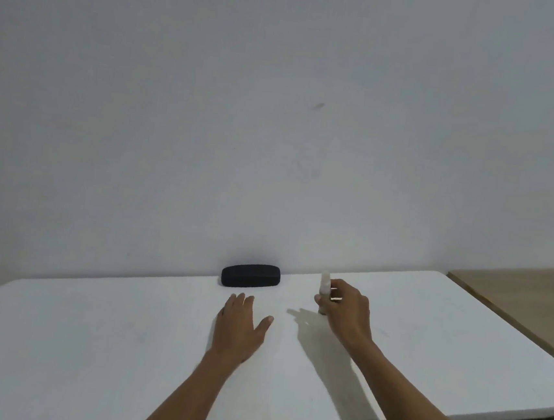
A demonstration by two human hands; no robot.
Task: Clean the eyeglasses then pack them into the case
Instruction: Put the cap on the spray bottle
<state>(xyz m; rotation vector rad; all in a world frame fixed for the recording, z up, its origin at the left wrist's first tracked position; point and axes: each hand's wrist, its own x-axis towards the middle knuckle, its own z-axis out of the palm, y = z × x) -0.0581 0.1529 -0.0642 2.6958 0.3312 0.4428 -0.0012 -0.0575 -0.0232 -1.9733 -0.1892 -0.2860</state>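
Nearest me is the bare white bench [86,344] — nothing on this front stretch but my two forearms reaching out over it.

My left hand [241,325] lies flat, palm down, fingers loosely spread, holding nothing. It rests just short of the case, not touching it.

My right hand [347,313] is curled around a small pale spray bottle [324,287], fingers and thumb pinching its lower body. The bottle stands upright with its base on or just above the bench — can't tell which. Its cap pokes up above my fingers.

Farther back, against the wall [278,108], sits the black case [251,275], lying lengthwise with its lid shut. It is left of the bottle and apart from it.

The eyeglasses: not in view anywhere. My guess is they're inside the shut case, but nothing here shows that. No cloth visible either.

Progress, as I judge it: very early. Nothing cleaned, nothing packed. I have the cleaner in hand and that's all. Left to do: open the case, get the glasses out, spray and wipe the lenses, fold them, put them back in, shut the lid.

Off to the far right, a tan wooden surface [530,302] butts up to the bench — not involved.
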